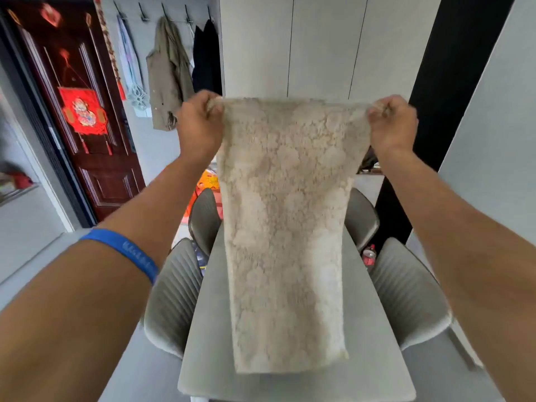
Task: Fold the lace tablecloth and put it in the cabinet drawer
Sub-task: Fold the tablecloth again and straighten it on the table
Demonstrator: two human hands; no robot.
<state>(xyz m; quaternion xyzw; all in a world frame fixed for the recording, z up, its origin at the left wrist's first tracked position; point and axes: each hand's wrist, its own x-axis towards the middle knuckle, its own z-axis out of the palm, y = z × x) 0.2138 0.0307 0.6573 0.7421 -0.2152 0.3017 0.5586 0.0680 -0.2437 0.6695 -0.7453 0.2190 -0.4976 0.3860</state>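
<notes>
The cream lace tablecloth (285,227) hangs as a long folded strip, held up in the air above the grey table (374,358). My left hand (198,126) grips its top left corner and my right hand (393,124) grips its top right corner, both fists closed on the cloth and stretching the top edge taut. The strip's lower end hangs over the table near its front edge; I cannot tell whether it touches the tabletop. No cabinet drawer is in view.
Grey padded chairs stand on both sides of the table, two on the left (174,297) and two on the right (406,291). A plastic bottle (369,254) sits by the right chairs. Behind are a white cabinet wall (319,44), hanging coats (168,74) and a dark red door (84,111).
</notes>
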